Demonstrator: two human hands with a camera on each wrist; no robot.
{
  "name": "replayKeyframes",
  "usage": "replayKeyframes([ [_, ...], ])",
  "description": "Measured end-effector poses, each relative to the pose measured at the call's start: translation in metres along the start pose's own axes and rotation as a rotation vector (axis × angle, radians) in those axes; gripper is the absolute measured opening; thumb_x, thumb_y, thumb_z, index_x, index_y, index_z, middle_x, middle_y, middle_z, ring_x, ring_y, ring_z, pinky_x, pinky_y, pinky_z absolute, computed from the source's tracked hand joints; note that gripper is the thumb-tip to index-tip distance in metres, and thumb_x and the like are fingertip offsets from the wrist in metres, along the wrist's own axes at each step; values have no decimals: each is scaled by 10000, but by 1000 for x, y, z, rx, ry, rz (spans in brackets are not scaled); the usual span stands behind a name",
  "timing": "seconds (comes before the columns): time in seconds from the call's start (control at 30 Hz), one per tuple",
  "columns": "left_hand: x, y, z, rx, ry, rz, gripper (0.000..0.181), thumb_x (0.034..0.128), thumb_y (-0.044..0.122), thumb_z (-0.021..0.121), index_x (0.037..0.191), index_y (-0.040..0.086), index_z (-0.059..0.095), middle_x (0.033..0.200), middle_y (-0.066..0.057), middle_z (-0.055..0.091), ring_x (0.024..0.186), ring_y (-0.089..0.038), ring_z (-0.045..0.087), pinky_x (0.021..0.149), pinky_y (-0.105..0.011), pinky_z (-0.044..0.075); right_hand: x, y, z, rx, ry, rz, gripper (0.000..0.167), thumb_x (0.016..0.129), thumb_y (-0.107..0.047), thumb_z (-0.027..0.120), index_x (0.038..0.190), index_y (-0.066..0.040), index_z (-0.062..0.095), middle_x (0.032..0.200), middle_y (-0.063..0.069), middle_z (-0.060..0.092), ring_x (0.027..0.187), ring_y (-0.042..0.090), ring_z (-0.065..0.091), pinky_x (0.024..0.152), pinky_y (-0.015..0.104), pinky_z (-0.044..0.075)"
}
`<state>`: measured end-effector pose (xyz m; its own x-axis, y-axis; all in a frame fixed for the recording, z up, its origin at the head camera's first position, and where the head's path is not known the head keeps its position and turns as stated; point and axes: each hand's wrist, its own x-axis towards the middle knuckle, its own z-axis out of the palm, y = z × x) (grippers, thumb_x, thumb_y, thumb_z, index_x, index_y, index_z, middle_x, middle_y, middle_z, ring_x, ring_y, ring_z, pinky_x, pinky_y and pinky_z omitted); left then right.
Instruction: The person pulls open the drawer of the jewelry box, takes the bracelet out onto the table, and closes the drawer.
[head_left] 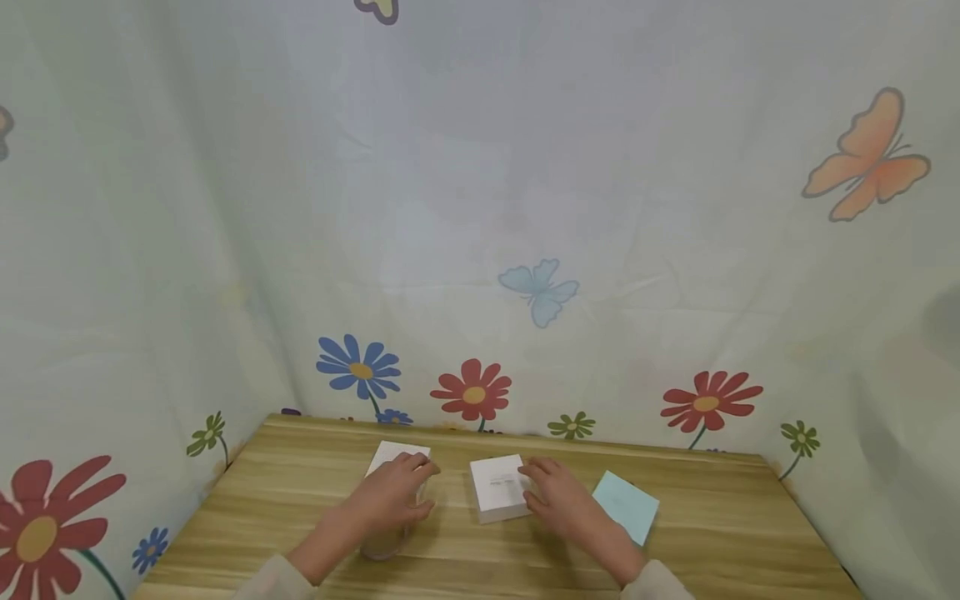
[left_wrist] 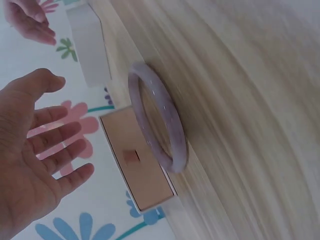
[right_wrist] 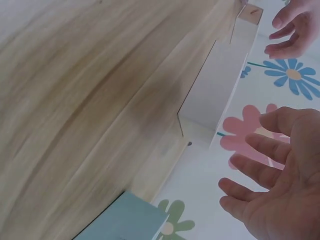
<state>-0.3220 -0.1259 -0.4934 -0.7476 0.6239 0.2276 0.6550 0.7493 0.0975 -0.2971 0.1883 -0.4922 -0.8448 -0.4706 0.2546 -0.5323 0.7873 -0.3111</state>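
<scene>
My left hand hovers with loosely bent, spread fingers and holds nothing. Below it on the table lies a pale lilac bangle, partly hidden by the hand in the head view. Beside the bangle is a small white box whose pinkish-brown inner face shows in the left wrist view. Fingers relaxed, my right hand is at the right edge of a white square box with small print on its lid. In the right wrist view that hand appears apart from the box.
A light teal square box lies to the right of my right hand. The wood-grain table ends at a white backdrop printed with flowers and butterflies, which also hangs along both sides.
</scene>
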Motion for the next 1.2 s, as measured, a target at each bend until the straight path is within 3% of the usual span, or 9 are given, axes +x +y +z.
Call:
replayKeyframes([
  [0.3,8,25,5,-34,-17,24,442,909,301,728,1287,90,643,1249,-53,616,1124,-242,580,937,-431,520,-4,5,-3,10,-3,36,336,959,-89,672,1270,34,640,1332,262,586,1250,435,541,1026,570,454],
  [0.67,31,50,27,-53,-15,28,382,931,311,697,1259,119,662,1253,-39,612,1145,-246,587,964,-423,520,-4,10,-1,-16,23,6,318,950,-84,683,1242,36,651,1298,261,604,1225,433,556,1017,571,457],
  [1.03,41,63,45,-2,66,71,337,899,287,769,1176,116,685,1221,-35,615,1132,-229,579,953,-368,522,-6,12,3,-18,26,16,314,935,-90,705,1225,23,668,1302,264,599,1217,446,559,1000,571,475],
  [1.2,44,65,51,17,113,117,307,890,243,781,1143,103,678,1185,-36,618,1080,-231,584,960,-356,520,-5,12,6,-35,20,17,320,943,-108,703,1238,13,668,1312,251,599,1226,445,555,1004,565,474],
])
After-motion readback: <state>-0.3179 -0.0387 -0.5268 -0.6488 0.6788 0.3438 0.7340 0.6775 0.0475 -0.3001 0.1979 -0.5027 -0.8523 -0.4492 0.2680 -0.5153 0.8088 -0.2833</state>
